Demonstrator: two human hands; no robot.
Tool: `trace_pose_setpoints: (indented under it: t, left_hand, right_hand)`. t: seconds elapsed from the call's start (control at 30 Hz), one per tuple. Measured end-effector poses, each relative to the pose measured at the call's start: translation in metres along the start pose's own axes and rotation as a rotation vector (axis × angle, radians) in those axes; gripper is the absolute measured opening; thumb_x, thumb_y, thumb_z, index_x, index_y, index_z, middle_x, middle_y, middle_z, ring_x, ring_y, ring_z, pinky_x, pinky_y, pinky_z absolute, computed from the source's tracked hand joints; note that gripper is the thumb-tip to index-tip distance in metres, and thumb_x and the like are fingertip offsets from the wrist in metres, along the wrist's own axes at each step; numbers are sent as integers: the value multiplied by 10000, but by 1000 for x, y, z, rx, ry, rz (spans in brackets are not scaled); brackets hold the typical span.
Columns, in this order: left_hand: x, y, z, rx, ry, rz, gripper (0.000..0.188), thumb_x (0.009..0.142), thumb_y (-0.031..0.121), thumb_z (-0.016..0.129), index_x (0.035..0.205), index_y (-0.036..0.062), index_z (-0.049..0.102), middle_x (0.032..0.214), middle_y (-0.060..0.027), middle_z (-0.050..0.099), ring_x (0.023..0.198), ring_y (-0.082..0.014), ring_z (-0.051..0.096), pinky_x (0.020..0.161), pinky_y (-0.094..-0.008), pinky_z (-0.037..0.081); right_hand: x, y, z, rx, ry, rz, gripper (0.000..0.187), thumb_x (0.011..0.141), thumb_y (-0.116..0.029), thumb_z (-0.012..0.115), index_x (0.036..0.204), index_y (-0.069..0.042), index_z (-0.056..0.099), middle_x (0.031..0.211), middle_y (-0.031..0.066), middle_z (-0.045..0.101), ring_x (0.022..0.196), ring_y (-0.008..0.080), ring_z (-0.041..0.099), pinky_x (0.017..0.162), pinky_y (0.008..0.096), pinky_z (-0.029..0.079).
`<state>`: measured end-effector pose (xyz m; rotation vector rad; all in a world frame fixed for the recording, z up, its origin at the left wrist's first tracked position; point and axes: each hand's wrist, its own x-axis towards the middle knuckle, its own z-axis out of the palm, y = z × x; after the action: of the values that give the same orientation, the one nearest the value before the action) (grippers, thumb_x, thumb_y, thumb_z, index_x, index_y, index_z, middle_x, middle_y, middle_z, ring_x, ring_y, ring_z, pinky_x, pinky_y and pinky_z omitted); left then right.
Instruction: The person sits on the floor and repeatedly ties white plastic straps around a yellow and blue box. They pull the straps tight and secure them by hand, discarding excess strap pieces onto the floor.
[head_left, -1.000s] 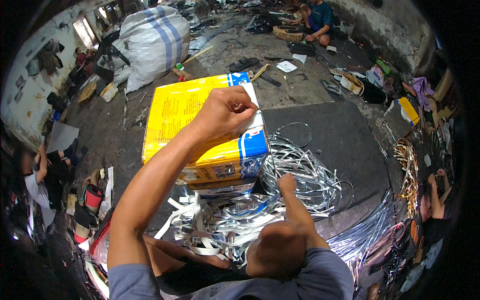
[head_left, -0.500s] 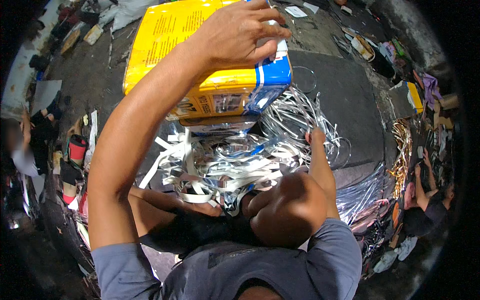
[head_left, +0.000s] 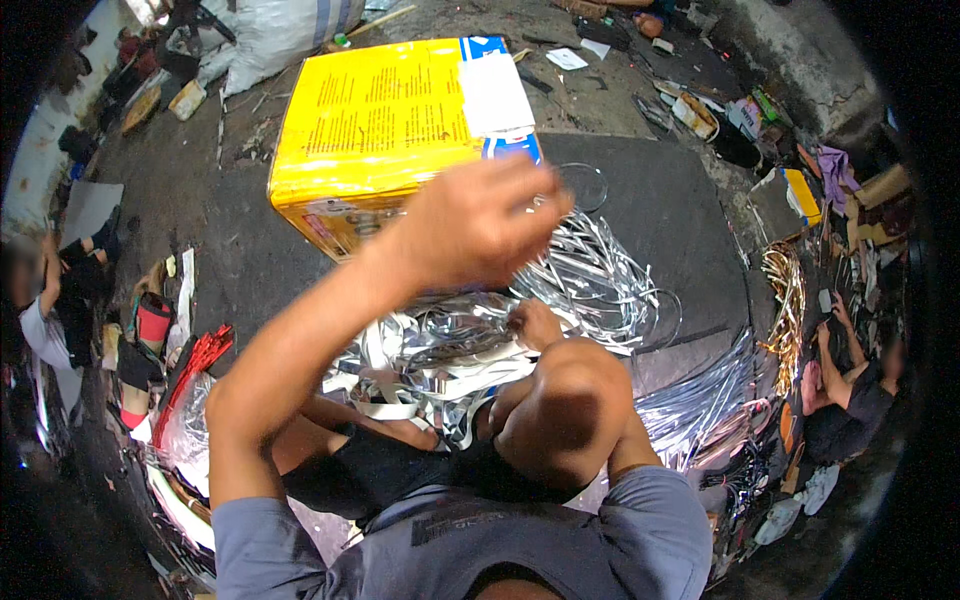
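Observation:
My left hand [head_left: 487,222] is raised over the near side of a yellow and blue box [head_left: 375,125], its fingers smeared by motion. On the box's top right part lies a white patch [head_left: 498,95]. Low in front of my raised knee, my right hand [head_left: 537,325] is closed around shiny silver strips, its fingertips partly hidden. Beneath both hands spreads a tangled heap of white and silver strips [head_left: 480,370]. A looser bundle of thin silver strips [head_left: 600,275] fans out to the right of the box.
A bluish silver bundle [head_left: 700,400] and a gold bundle [head_left: 783,310] lie to the right. Red strips [head_left: 205,355] rest at left. A big white sack [head_left: 285,40] stands behind the box. Other people sit at the far left and right [head_left: 850,410].
My left hand has left the box's top right edge and come down nearer me. My right hand has moved left. The box now appears farther away, its top in full view.

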<state>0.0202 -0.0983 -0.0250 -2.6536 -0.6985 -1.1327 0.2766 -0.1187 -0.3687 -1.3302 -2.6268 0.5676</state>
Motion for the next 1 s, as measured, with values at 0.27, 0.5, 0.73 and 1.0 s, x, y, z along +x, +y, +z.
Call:
trace_pose_setpoints:
  t: [0.27, 0.5, 0.73, 1.0]
  left_hand:
    - [-73, 63, 41, -958, -389, -925, 650, 908, 372, 785, 1377, -9, 547, 1282, -212, 626, 1245, -292, 591, 1084, -409, 438]
    - [-91, 7, -104, -665, -270, -1136, 246, 921, 259, 764, 858, 22, 757, 732, 13, 676, 648, -61, 572, 567, -262, 442]
    - [-111, -89, -237, -238, -119, -1294, 152, 857, 182, 759, 848, 30, 752, 769, -8, 706, 678, -92, 588, 605, -268, 424]
    - [-28, -110, -83, 9, 166, -690, 479, 783, 127, 827, 1231, 49, 678, 1149, -168, 691, 1119, -305, 654, 937, -399, 539]
  right_hand:
    - [29, -106, -237, 558, -374, -300, 276, 970, -264, 702, 1028, 4, 727, 871, 127, 728, 815, 190, 654, 759, 365, 519]
    - [56, -148, -372, 493, -172, -145, 223, 945, -230, 735, 969, -9, 742, 809, 32, 706, 757, 108, 591, 682, 329, 479]
    - [133, -133, -401, 550, -32, -216, 169, 949, -186, 744, 968, -21, 717, 848, -22, 684, 762, 57, 600, 684, 247, 485]
    - [178, -154, -359, 216, 371, -185, 369, 763, -233, 855, 1046, -27, 739, 872, 104, 751, 779, 203, 698, 721, 342, 550]
